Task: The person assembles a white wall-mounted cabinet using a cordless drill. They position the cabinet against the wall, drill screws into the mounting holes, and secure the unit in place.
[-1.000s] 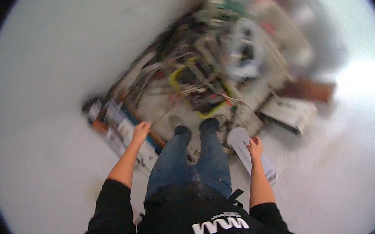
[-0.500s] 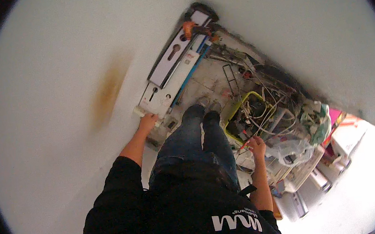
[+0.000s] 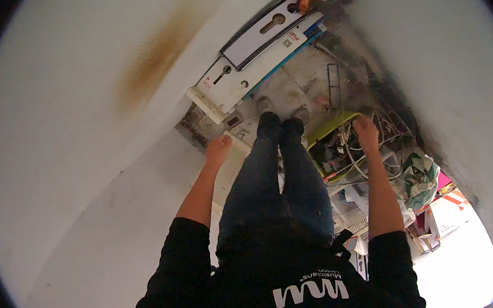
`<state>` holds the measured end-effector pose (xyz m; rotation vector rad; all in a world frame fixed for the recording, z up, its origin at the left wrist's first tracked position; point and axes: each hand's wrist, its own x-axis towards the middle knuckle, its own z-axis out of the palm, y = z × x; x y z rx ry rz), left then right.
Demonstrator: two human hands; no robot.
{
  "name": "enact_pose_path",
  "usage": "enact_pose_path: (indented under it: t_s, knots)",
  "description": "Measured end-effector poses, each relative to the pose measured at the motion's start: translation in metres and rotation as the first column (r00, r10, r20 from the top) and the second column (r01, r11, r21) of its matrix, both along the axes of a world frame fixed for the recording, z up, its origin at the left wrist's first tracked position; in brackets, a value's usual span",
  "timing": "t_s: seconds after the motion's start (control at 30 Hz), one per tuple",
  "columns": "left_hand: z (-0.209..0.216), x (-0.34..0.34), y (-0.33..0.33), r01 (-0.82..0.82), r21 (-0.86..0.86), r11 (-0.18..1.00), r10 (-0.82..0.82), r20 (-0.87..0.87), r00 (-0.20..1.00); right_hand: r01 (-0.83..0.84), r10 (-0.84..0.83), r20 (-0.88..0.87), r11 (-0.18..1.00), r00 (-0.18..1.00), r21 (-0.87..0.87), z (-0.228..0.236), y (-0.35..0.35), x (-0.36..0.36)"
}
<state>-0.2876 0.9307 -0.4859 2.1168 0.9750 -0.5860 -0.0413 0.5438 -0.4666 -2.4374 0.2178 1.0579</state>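
Low by the left wall, my left hand (image 3: 219, 149) hangs with its fingers curled in, and no object shows in it. Just beyond it lies a cream bar (image 3: 207, 105) across the near end of a long white panel (image 3: 259, 66). My right hand (image 3: 367, 133) is over the far rim of a lime-green tub (image 3: 333, 126), fingers drawn together. What they hold, if anything, is hidden. Beside that hand, looped white cables (image 3: 350, 147) spill over the dark clutter in the tub.
A dark-edged panel with a keyhole-shaped cutout (image 3: 264, 30) leans along the left wall, an orange object (image 3: 305, 0) at its far end. A black metal frame (image 3: 334, 85) lies on the floor. At right are a green-and-white bag (image 3: 420, 177) and a white box (image 3: 449, 214).
My left hand has come off the cream bar and moved nearer to me. My right hand has shifted from the tub's near side to its far rim. The view has swung.
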Motion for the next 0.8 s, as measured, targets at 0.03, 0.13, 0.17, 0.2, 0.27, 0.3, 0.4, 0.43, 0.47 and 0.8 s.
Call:
enact_pose_path:
  t_s: [0.03,0.13,0.17,0.2,0.27,0.3,0.4,0.43,0.47,0.8]
  knots:
    - [-0.001,0.011,0.004,-0.028,-0.035,0.999,0.027,-0.04,0.999,-0.018,0.009,0.145,0.998,0.989,0.059,-0.017,0.002,0.009]
    - [-0.031,0.012,0.025,-0.073,-0.067,0.995,0.066,-0.1,0.993,-0.072,0.036,0.316,0.992,0.948,0.104,-0.031,0.049,0.051]
    - [-0.063,-0.001,0.046,-0.053,-0.041,0.998,0.05,-0.073,0.996,-0.091,0.065,0.334,0.994,0.94,0.063,-0.044,0.063,0.068]
    - [-0.07,0.017,0.049,0.012,0.057,0.998,-0.008,-0.068,0.998,-0.098,0.09,0.344,0.995,0.934,0.004,-0.059,0.069,0.084]
    - [-0.065,0.055,0.056,0.047,0.124,0.991,-0.037,-0.082,0.996,-0.128,0.072,0.475,0.988,0.877,0.086,-0.063,0.089,0.114]
    - [-0.067,0.075,0.061,0.019,0.092,0.996,-0.01,-0.089,0.996,-0.142,0.082,0.497,0.986,0.864,0.083,-0.064,0.102,0.13]
    - [-0.066,0.126,0.055,-0.021,0.023,1.0,0.023,-0.052,0.998,-0.224,0.209,0.5,0.974,0.84,-0.031,-0.068,0.134,0.181]
    - [-0.071,0.138,0.053,-0.026,0.007,1.0,0.026,-0.03,0.999,-0.257,0.263,0.485,0.963,0.834,-0.081,-0.077,0.144,0.197]
    - [-0.088,0.144,0.054,-0.102,-0.022,0.995,0.102,-0.001,0.995,-0.279,0.311,0.544,0.949,0.779,-0.144,-0.09,0.153,0.211]
    - [-0.212,0.229,0.065,-0.862,-0.38,0.336,0.886,-0.184,0.427,-0.438,0.641,0.436,0.759,0.631,-0.482,-0.205,0.194,0.309]
